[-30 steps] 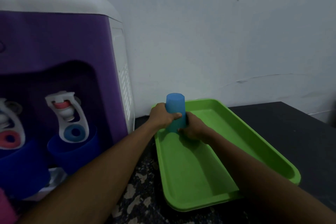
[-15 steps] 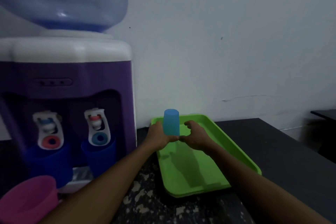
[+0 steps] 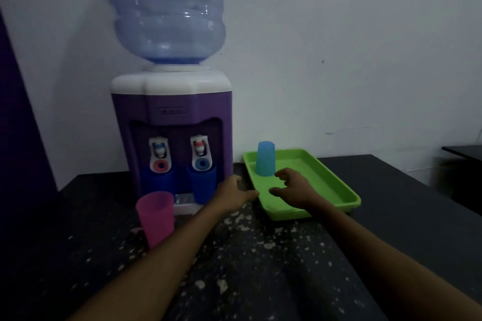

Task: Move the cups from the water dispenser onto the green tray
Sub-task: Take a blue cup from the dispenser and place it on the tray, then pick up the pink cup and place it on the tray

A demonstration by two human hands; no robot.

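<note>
Both hands have let go of the light blue cup (image 3: 265, 159) and drawn back from it; it now stands upside down at the far left corner of the green tray (image 3: 336, 185). The left hand (image 3: 232, 190) hovers empty, fingers loosely spread, just off the tray's left edge. The right hand (image 3: 292, 185) hangs open and curled over the tray's near half. Two dark blue cups (image 3: 202, 185) sit under the taps of the water dispenser (image 3: 172, 122). A pink cup (image 3: 155, 216) stands upright on the tabletop (image 3: 247, 255) before the dispenser.
</note>
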